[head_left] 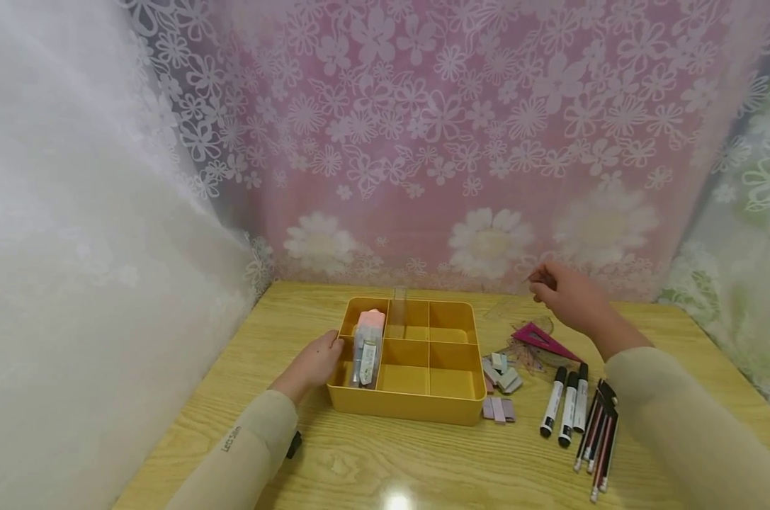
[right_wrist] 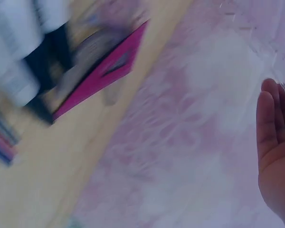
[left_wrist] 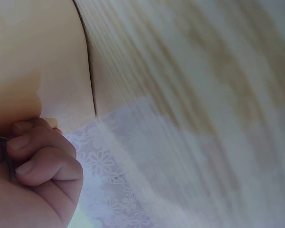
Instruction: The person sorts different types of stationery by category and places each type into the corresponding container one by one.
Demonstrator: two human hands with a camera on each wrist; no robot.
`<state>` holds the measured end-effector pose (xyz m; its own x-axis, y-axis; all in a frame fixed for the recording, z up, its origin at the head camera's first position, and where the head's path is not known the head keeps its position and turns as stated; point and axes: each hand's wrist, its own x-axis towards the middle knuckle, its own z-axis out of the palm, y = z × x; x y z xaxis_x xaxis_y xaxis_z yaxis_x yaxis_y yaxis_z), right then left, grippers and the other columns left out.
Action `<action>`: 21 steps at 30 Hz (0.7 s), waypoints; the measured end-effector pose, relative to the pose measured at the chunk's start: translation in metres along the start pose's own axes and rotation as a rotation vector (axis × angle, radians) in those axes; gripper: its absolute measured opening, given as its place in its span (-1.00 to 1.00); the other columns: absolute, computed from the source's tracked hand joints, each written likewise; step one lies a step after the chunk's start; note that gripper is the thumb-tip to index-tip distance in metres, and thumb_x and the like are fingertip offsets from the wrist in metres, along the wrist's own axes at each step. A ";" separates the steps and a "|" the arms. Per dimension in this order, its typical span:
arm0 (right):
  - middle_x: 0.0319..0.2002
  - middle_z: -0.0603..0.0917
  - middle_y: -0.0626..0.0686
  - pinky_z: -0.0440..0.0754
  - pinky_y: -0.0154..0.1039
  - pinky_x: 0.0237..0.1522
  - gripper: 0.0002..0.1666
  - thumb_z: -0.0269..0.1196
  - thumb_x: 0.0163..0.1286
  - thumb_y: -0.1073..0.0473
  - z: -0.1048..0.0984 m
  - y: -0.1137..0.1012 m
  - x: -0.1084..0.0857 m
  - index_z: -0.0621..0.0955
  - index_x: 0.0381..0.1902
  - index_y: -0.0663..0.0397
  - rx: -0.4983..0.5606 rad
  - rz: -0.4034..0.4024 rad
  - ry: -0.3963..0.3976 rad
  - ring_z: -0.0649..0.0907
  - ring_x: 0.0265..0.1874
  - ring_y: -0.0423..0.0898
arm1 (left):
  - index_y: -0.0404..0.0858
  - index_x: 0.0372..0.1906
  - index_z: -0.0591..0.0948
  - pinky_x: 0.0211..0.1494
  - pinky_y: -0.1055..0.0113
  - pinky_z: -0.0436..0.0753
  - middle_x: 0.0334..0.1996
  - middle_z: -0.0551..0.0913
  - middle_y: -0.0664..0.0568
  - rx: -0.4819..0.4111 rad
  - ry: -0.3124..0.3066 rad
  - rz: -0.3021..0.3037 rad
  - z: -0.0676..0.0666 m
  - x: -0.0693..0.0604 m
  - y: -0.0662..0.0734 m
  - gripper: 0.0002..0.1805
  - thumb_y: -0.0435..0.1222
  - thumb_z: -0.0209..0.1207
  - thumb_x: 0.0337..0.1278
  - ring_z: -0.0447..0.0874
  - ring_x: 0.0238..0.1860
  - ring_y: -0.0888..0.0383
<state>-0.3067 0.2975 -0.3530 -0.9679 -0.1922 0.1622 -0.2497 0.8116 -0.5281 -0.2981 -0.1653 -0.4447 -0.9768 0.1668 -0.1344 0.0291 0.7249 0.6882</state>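
My left hand [head_left: 314, 361] grips the left rim of a yellow divided box [head_left: 406, 407]; its curled fingers show on the wall in the left wrist view. Leaning in the box's left column is a clear case with a pink top [head_left: 370, 319] and a white label. A clear strip [head_left: 399, 312] stands upright in the back middle compartment. Raised beyond the box's right side, my right hand [head_left: 569, 297] pinches a clear ruler [right_wrist: 249, 29], faint against the cloth. Below that hand lies a magenta set square [head_left: 547, 342] among clear drawing tools [head_left: 525, 354].
Several erasers [head_left: 502, 374] lie against the box's right side. Three black-capped markers [head_left: 569, 407] and a bunch of pencils [head_left: 598, 439] are farther right on the wooden table [head_left: 359, 460]. Flowered cloth [head_left: 423, 142] hangs behind the table.
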 end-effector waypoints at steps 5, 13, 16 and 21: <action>-0.04 0.65 0.14 0.66 0.10 -0.08 -0.60 0.03 0.64 -0.06 0.006 -0.043 0.009 0.49 0.19 0.09 0.024 -0.026 0.068 0.66 -0.08 0.10 | -0.28 0.50 0.30 0.43 -0.17 0.28 0.40 0.42 -0.18 0.007 0.008 -0.003 0.000 -0.001 0.000 -0.42 -0.03 -0.30 0.65 0.33 0.42 -0.16; -0.04 0.68 0.04 0.66 0.11 0.01 -0.61 -0.02 0.66 -0.06 0.033 -0.096 0.027 0.52 0.25 -0.06 0.092 -0.157 0.027 0.70 -0.09 0.02 | -0.27 0.48 0.32 0.44 -0.17 0.27 0.38 0.44 -0.16 -0.005 0.010 0.005 -0.001 -0.002 0.002 -0.43 -0.04 -0.29 0.65 0.35 0.42 -0.15; -0.05 0.70 0.02 0.67 0.07 -0.02 -0.64 -0.03 0.67 -0.01 0.048 -0.112 0.032 0.56 0.24 -0.11 0.055 -0.184 -0.011 0.70 -0.08 -0.01 | -0.28 0.48 0.32 0.43 -0.17 0.28 0.37 0.45 -0.17 -0.012 0.010 0.008 -0.002 -0.002 0.002 -0.43 -0.04 -0.28 0.65 0.36 0.41 -0.15; 0.02 0.70 0.00 0.66 -0.04 -0.14 -0.67 0.00 0.65 0.10 0.074 -0.129 0.041 0.64 0.17 -0.08 -0.031 -0.225 -0.035 0.68 -0.10 -0.05 | -0.33 0.45 0.33 0.40 -0.16 0.34 0.35 0.47 -0.19 -0.003 0.014 0.028 -0.001 -0.001 0.000 -0.44 -0.07 -0.29 0.66 0.39 0.38 -0.15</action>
<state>-0.3168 0.1439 -0.3397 -0.8883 -0.3892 0.2439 -0.4593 0.7623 -0.4560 -0.2968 -0.1661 -0.4441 -0.9784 0.1777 -0.1053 0.0557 0.7181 0.6937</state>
